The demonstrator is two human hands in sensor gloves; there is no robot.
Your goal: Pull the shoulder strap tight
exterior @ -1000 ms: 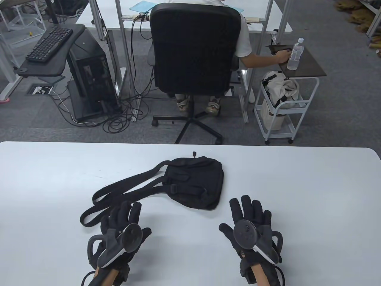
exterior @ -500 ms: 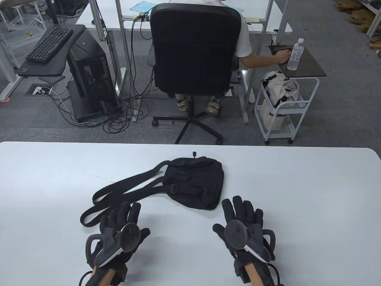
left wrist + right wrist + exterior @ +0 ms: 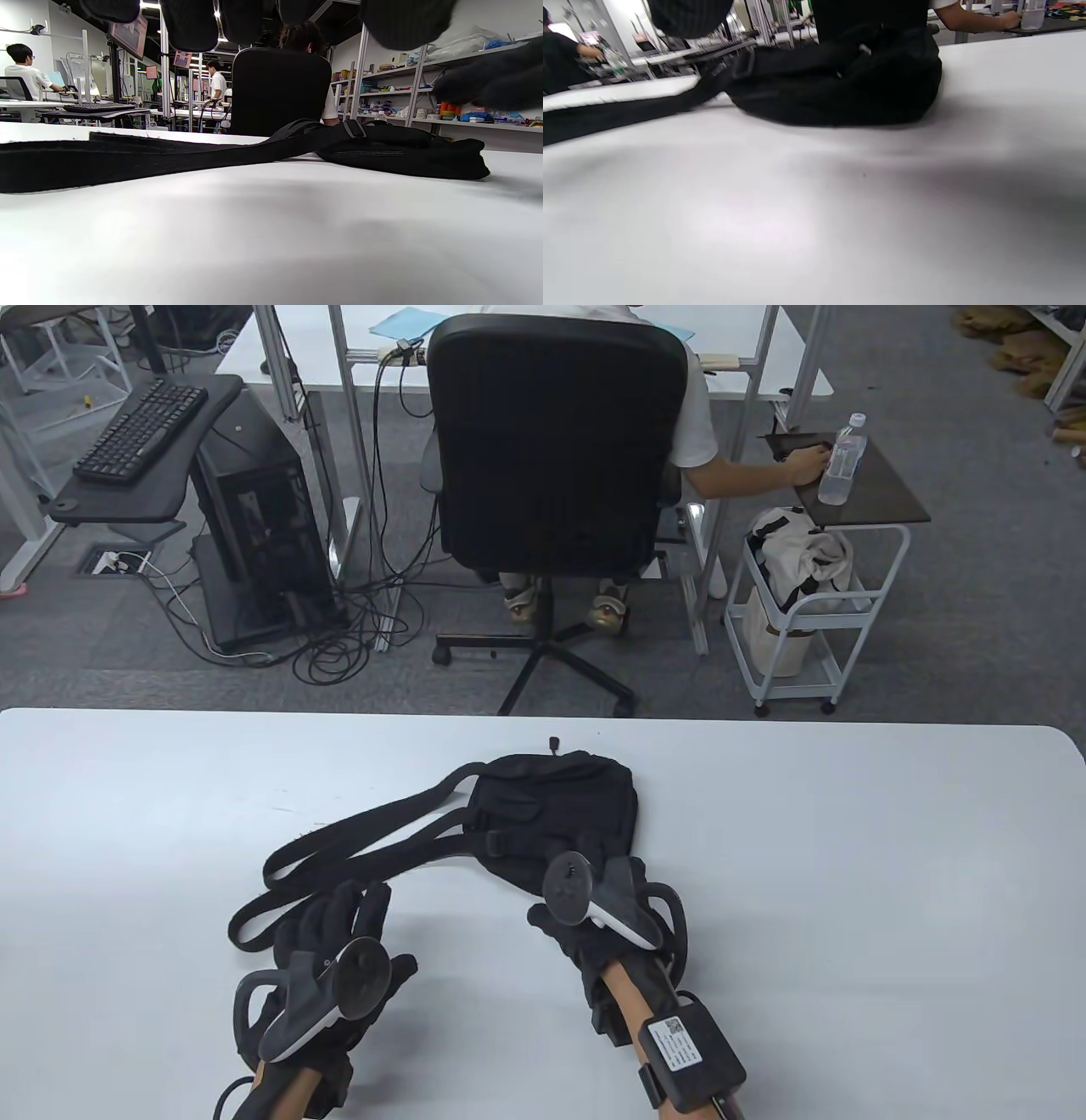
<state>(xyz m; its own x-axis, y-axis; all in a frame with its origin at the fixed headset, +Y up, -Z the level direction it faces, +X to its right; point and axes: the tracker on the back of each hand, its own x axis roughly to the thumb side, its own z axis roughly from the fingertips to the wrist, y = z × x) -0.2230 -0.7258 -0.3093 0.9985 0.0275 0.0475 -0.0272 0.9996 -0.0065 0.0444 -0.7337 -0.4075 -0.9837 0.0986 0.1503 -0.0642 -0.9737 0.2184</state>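
The shoulder strap (image 3: 356, 848) lies in a long flattened loop on the white surface (image 3: 848, 899), running from the left side of a small black sling bag (image 3: 556, 823) down to the near left. The bag lies flat near the middle of the surface, closed, so its contents cannot be seen; a plastic buckle (image 3: 495, 841) sits where the strap meets it.

The left hand (image 3: 331, 950) lies palm down just beside the near end of the strap loop, its fingers (image 3: 365, 903) spread and released, holding nothing; whether they touch the strap cannot be told. The right hand (image 3: 594, 916) reaches over the near edge of the bag. Its fingers are hidden behind the tracker, so I cannot tell whether they grip anything.

Wide bare surface lies to the right of the bag and to the far left, and the far edge stands a little beyond the bag. Behind it, a black office chair (image 3: 556, 441) holds a seated person, and a white cart (image 3: 819, 602) carries a cream bag.
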